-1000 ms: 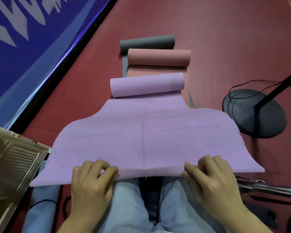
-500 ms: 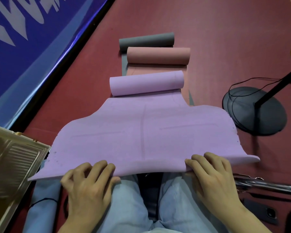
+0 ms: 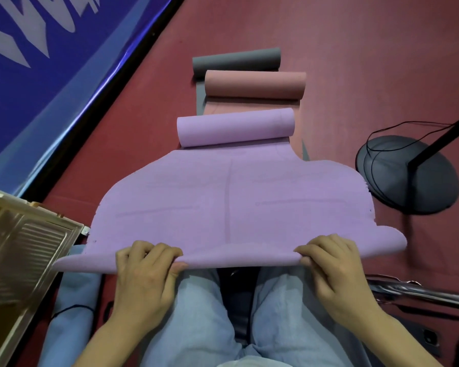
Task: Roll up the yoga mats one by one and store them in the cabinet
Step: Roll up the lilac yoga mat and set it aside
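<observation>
Left hand: my left hand (image 3: pixel 146 271) pinches the purple mat (image 3: pixel 231 200) at its near edge.
Right hand: my right hand (image 3: pixel 334 268) grips that same curled edge, above my knees.
Far end: rolled, in front of pink mat (image 3: pixel 255 84) and grey mat (image 3: pixel 236 59).
Writing: blue banner (image 3: pixel 37 62), white lettering unreadable.

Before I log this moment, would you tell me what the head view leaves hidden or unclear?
- Grey mat: its flat length lies under the pink mat, only edge strips show.
- Pink mat: its flat length is mostly covered by the purple mat.
- Cabinet: cut off by the left edge, interior unseen.
- Left hand and right hand: whatever lies beneath the mat's near edge.
- Stand base: pole leaves the right edge.
</observation>
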`<state>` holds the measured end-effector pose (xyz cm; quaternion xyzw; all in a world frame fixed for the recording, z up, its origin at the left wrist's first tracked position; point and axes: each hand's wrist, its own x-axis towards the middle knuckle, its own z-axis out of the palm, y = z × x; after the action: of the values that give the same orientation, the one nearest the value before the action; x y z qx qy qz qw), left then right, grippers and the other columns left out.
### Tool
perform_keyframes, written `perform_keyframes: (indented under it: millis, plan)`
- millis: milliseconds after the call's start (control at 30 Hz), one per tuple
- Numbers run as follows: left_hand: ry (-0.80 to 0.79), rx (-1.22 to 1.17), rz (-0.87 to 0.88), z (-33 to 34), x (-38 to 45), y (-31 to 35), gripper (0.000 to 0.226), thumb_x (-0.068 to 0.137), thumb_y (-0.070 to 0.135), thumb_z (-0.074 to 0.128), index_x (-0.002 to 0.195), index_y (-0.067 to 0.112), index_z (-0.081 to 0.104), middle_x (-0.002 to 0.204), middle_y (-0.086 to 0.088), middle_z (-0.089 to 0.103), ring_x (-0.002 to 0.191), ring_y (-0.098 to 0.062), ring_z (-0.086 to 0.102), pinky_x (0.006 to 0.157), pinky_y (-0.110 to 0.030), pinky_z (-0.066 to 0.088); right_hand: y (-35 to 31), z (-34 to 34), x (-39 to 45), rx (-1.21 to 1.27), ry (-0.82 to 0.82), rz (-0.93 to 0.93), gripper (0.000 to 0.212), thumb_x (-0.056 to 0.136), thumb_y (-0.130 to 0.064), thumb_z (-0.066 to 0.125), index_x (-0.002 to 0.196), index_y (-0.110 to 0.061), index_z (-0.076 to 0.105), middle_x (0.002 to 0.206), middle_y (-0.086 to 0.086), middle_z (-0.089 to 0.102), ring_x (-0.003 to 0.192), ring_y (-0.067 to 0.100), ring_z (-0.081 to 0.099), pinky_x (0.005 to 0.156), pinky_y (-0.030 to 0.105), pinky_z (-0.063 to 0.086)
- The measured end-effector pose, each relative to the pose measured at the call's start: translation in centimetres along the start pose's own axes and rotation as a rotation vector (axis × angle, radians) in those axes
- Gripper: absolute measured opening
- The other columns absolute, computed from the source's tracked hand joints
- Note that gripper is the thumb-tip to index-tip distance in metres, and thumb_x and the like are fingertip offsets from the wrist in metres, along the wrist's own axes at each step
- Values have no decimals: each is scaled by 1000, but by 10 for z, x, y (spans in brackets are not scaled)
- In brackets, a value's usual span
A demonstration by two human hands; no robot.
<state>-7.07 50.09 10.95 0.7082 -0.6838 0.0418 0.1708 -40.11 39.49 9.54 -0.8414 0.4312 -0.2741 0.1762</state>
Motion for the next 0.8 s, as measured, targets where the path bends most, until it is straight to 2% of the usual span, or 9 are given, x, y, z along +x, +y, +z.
perform_keyframes:
  millis: [133,233,367,467,533,600,700,800]
  plan:
    - [-99,-135,-42,-6,22,-9,28,96,43,45,82,29,65,73,24,53,76,-15,46,72,-36,27,1,-4,10,114,1,51,17,94,-23,49,98,-22,65,86,-15,59,78,13,53,76,34,36]
    - [-156,-253,-147,-12,22,-13,17,90,48,49,80,36,57,72,18,47,73,-8,47,71,-33,31,1,-12,11,171,-7,90,7,91,-27,53,94,-26,60,86,-19,59,80,5,52,79,28,38]
    - [-250,-310,-266,0,21,-18,23,84,58,50,77,37,53,72,13,50,72,-6,50,65,-33,36,8,-4,16,141,-45,118,7,89,-33,58,86,-30,64,77,-21,57,74,3,50,77,29,40]
    - [-185,-291,-224,3,33,-17,21,83,53,55,74,34,58,82,17,50,79,-11,48,69,-35,37,9,1,20,128,17,196,3,86,-27,66,83,-27,66,74,-15,63,71,8,54,76,32,43]
    - [-186,-279,-191,5,34,-16,18,84,50,55,78,35,62,90,19,47,84,-13,45,73,-36,37,9,4,20,87,40,163,5,83,-21,70,80,-23,66,77,-17,64,71,9,55,74,35,43]
    - [-233,-236,-165,5,35,-17,19,85,52,52,78,37,60,83,21,51,81,-11,45,72,-37,37,7,5,18,52,40,110,5,84,-20,69,80,-21,66,79,-16,64,71,12,55,73,36,41]
    - [-354,-250,-168,0,38,-24,22,84,59,47,75,40,54,74,20,58,77,-4,49,71,-37,39,7,2,16,49,-4,152,11,87,-33,58,80,-27,63,72,-15,55,68,12,50,70,32,39]
    - [-430,-316,-207,-5,37,-26,27,77,64,46,75,39,57,86,23,62,80,-4,53,72,-34,41,6,0,9,69,-18,142,14,87,-37,57,80,-27,64,72,-17,50,68,11,49,69,30,37]
